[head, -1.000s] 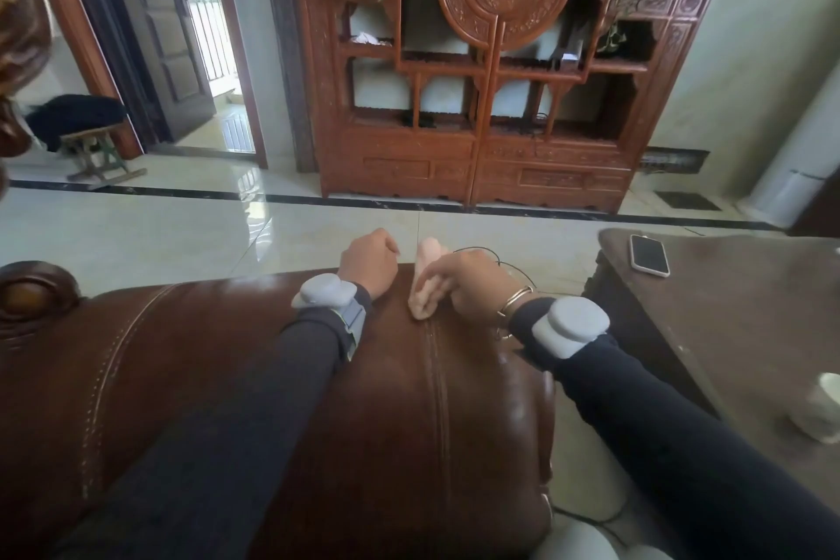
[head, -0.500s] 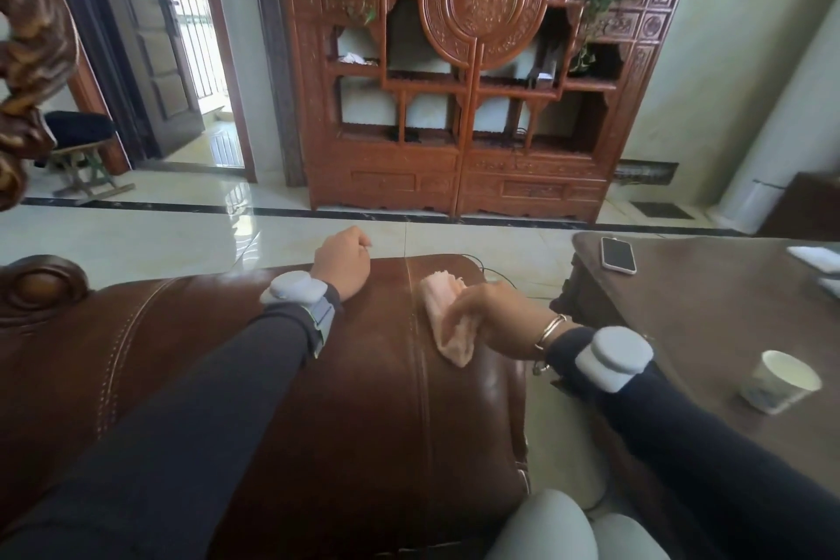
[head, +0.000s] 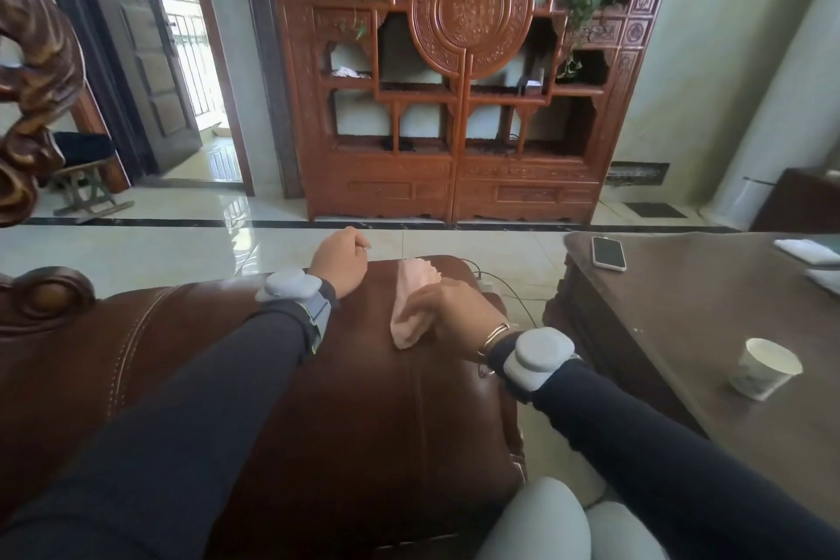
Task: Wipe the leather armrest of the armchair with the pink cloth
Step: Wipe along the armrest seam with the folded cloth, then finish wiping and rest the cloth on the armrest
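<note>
The brown leather armrest (head: pixel 363 400) of the armchair fills the lower middle of the head view, with a stitched seam down its centre. A pink cloth (head: pixel 411 300) lies flat on its far end, right of the seam. My right hand (head: pixel 454 305) presses on the cloth's right side and covers part of it. At the armrest's far left edge rests my left hand (head: pixel 338 261), curled into a loose fist with nothing visible in it. Both forearms wear dark sleeves and grey wrist devices.
A dark wooden table (head: pixel 727 332) stands close on the right with a phone (head: pixel 608 253), a white paper cup (head: pixel 763 368) and white cloths. Thin cables (head: pixel 500 286) hang past the armrest's far end. A carved wooden cabinet (head: pixel 459 105) stands across the tiled floor.
My right hand has drawn the pink cloth back from the armrest's far edge toward me, spreading it flat. The left hand has kept its place. My head has tilted up slightly.
</note>
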`<state>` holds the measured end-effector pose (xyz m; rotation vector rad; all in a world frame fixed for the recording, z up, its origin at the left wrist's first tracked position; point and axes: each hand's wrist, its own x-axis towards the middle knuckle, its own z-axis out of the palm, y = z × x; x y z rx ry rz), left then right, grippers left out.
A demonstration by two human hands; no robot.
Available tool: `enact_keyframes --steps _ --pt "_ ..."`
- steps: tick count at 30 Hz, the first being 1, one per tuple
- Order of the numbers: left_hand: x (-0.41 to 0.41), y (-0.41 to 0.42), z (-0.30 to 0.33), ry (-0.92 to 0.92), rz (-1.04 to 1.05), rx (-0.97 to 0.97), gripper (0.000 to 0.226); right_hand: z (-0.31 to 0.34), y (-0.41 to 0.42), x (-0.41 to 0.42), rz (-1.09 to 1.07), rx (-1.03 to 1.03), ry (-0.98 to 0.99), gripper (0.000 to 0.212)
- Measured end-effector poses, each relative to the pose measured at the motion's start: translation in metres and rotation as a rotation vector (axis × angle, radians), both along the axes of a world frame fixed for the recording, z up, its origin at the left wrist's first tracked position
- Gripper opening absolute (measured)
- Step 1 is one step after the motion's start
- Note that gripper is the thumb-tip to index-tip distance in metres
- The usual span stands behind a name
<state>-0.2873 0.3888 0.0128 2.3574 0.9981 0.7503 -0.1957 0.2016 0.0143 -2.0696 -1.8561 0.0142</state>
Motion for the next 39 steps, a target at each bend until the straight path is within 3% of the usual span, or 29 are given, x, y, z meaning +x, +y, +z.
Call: enact_keyframes --steps 6,9,15,22,27,31,33,37,39 --pt "-0.004 -0.011 0.0 0.029 -0.024 0.021 0.026 -0.008 -0.044 0.015 0.088 0.023 -0.139 0.038" --pt "-0.01 -0.016 0.003 0.002 -0.015 0.012 0.026 -0.011 -0.063 0.03 0.034 -0.025 -0.106 0.04" --pt "0.003 -0.044 0.014 -0.025 -0.073 0.014 0.026 -0.001 -0.109 0.069 -0.322 -0.068 -0.021 0.044" --pt "0.057 -0.11 0.031 -0.045 -0.334 -0.064 0.016 0.026 -0.141 0.092 -0.602 0.184 0.307 0.015" --pt "0.105 -0.178 0.037 -0.031 -0.58 -0.141 0.007 0.031 -0.169 0.108 -0.767 0.303 0.594 0.03" --pt "0.137 -0.229 0.037 0.054 -0.759 -0.081 0.028 0.028 -0.194 0.117 -0.794 0.498 0.983 0.015" --pt "0.147 -0.242 0.037 0.097 -0.781 -0.086 0.043 0.028 -0.203 0.119 -0.739 0.548 1.15 0.03" --pt "0.179 -0.283 0.034 0.124 -0.832 -0.103 0.064 0.023 -0.241 0.139 -0.724 0.633 1.288 0.047" --pt "0.188 -0.298 0.031 0.102 -0.823 -0.134 0.062 0.021 -0.252 0.147 -0.739 0.652 1.372 0.053"
